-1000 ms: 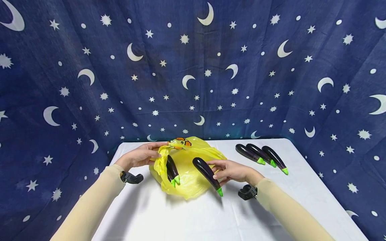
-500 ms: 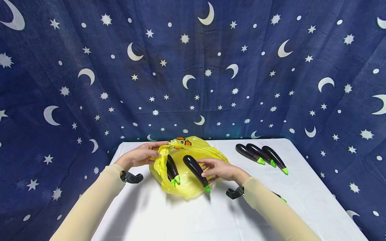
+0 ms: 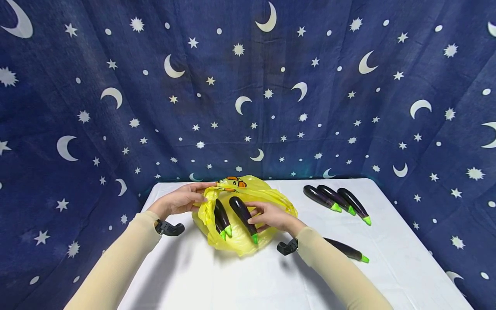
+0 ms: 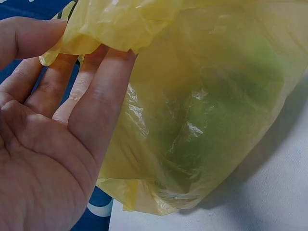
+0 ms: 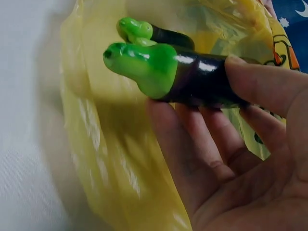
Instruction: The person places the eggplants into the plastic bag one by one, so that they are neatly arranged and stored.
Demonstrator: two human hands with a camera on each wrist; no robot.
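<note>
My left hand (image 3: 180,200) pinches the left rim of a yellow plastic bag (image 3: 267,193), thumb on one side and fingers on the other, as the left wrist view shows. The bag's mouth gapes toward me. Inside it, at the left, lie two dark eggplants (image 3: 221,217) with green stem ends. With thumb and fingers my right hand (image 3: 271,217) holds another eggplant (image 3: 241,213) at the bag's mouth, its green end (image 5: 139,65) pointing toward me. In the right wrist view the bag's wall (image 5: 115,159) spreads behind that eggplant.
Three eggplants (image 3: 336,201) lie side by side at the back right of the white table (image 3: 240,284). A single eggplant (image 3: 346,249) lies nearer, partly behind my right forearm. A dark blue curtain (image 3: 217,107) with moons and stars stands around the table's far edge.
My right hand has carried its eggplant leftward, from the bag's right edge to its mouth. The single eggplant on the right has come out from behind my forearm. My left hand stays put.
</note>
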